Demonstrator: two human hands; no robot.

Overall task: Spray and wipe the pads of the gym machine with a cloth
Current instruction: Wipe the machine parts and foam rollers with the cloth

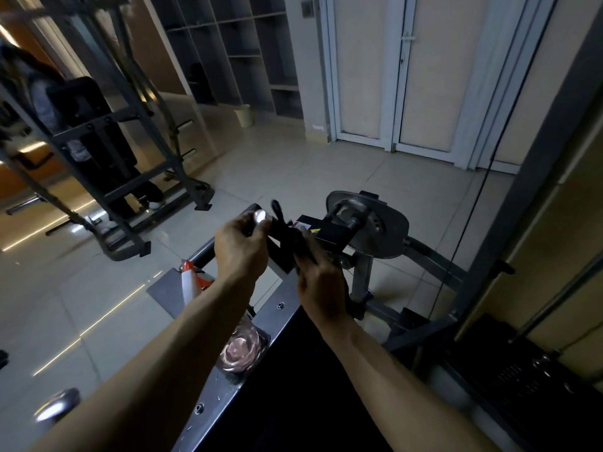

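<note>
My left hand (241, 249) curls round the end of the machine's bar (259, 216), just below its shiny chrome cap. My right hand (321, 288) grips a dark cloth (287, 230) that bunches up against that bar between both hands. A white spray bottle with a red-orange top (191, 282) stands on a grey plate under my left forearm. The machine's black pad (293, 402) fills the lower middle, edged by a silver bolted frame (225, 386). A crumpled pinkish thing (241, 350) lies on that frame; the dim light hides what it is.
A round metal cam plate (368, 223) and the machine's grey frame stand just beyond my hands. A cable (473, 190) and a weight stack (522, 370) are at the right. Far left, another person stands behind a second machine (107, 151). A pale bin (244, 114) sits by the shelves.
</note>
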